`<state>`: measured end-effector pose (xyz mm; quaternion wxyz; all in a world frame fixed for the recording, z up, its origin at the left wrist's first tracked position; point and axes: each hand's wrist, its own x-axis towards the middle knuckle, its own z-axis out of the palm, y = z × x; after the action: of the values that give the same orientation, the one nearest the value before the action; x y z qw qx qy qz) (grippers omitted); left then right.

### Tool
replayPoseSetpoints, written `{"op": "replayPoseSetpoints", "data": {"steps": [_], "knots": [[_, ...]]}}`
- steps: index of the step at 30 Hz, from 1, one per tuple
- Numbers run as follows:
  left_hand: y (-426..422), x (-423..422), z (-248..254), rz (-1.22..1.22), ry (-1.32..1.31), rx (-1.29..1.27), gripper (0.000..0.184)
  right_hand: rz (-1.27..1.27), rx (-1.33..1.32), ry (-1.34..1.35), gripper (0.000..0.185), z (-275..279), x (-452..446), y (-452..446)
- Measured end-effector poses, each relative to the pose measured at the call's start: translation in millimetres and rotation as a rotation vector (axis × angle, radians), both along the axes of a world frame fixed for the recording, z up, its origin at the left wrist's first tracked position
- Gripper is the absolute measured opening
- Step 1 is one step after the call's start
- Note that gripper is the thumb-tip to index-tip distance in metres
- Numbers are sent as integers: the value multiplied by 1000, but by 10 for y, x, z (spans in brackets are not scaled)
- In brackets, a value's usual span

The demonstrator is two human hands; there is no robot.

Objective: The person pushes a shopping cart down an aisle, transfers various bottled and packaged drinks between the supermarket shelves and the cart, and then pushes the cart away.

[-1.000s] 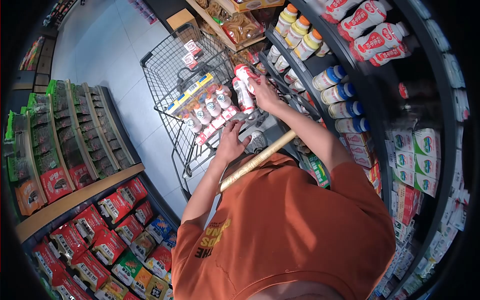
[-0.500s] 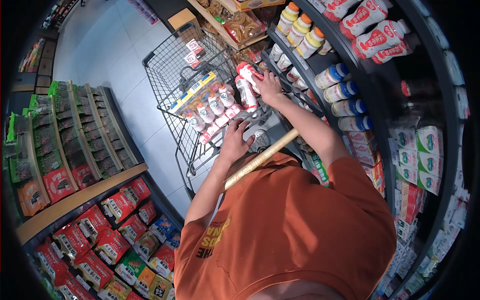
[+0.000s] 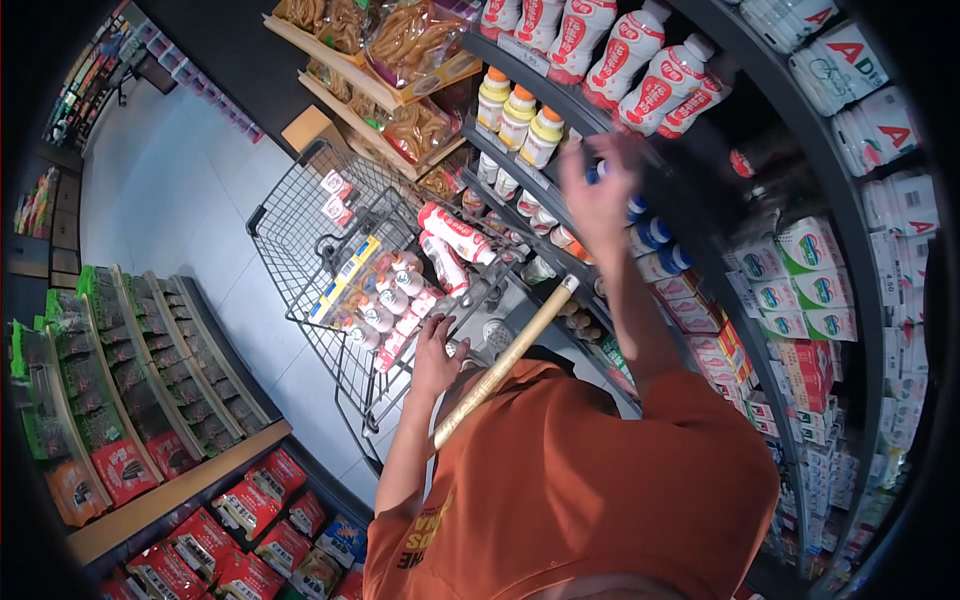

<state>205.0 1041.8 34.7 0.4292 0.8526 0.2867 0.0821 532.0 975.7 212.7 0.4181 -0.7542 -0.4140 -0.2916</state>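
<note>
My right hand (image 3: 600, 195), blurred by motion, is raised in front of the shelf, with thumb and fingers apart and nothing visible in it. Behind and above it stand red-and-white drink bottles (image 3: 655, 85); blue-capped bottles (image 3: 652, 235) are close by. My left hand (image 3: 435, 358) rests with loosely spread fingers at the near edge of the shopping cart (image 3: 290, 245). Inside the cart lie two red-and-white bottles (image 3: 450, 235), small white bottles in packs (image 3: 378, 315), a yellow-and-blue box (image 3: 345, 280) and small cartons (image 3: 337, 198). The cart's pale yellow handle (image 3: 505, 365) crosses before my body.
Orange-capped bottles (image 3: 515, 118) stand on the shelf behind the cart. Bagged brown food (image 3: 410, 40) fills wooden racks at the back. Red snack bags (image 3: 205, 545) and hanging packets (image 3: 125, 370) line the left. A tiled floor (image 3: 185, 180) runs along the aisle.
My right hand has let go of a red-and-white bottle, now lying in the cart, and has moved up and right to the shelf. The view has shifted toward the shelf.
</note>
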Motion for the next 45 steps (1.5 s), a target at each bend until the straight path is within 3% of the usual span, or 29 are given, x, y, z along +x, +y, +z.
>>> {"op": "replayPoseSetpoints", "data": {"steps": [1,3,9,11,16,20,23,25,28,31,32,35,38,42,45], "knots": [[5,3,25,0,-8,-10,51,-192,253,23,39,225,115,-59],[12,4,43,-6,10,-10,52,-413,308,-139,50,701,429,-191],[7,22,25,-32,16,47,50,-250,-21,-192,73,1013,1069,-181],[8,27,20,-36,16,47,49,-296,-92,-51,71,1054,1041,-206],[1,28,39,-21,26,36,47,-203,-96,-101,63,1225,813,-385],[-5,25,45,5,2,41,49,-123,-118,179,49,1223,621,-557],[-8,18,55,-10,-12,45,49,-190,-115,-1,48,1168,323,-629],[-51,55,249,81,-24,87,50,-102,45,-137,47,1263,-103,-704],[27,241,766,69,-240,-183,58,267,348,268,49,1219,-376,-796],[35,438,1051,45,-672,-755,73,365,125,823,52,1059,-526,-885],[41,495,1174,31,-816,-975,78,486,66,886,50,946,-588,-835],[-21,592,1388,247,-742,-1025,59,700,117,1234,39,352,-865,-596],[121,419,1219,342,-605,-1031,41,592,-153,1440,34,165,-836,-595],[364,256,1173,295,-483,-1099,40,858,-407,1343,52,144,-718,-552],[445,264,1101,292,-427,-1115,43,994,-650,1634,59,170,-772,-545]]}}
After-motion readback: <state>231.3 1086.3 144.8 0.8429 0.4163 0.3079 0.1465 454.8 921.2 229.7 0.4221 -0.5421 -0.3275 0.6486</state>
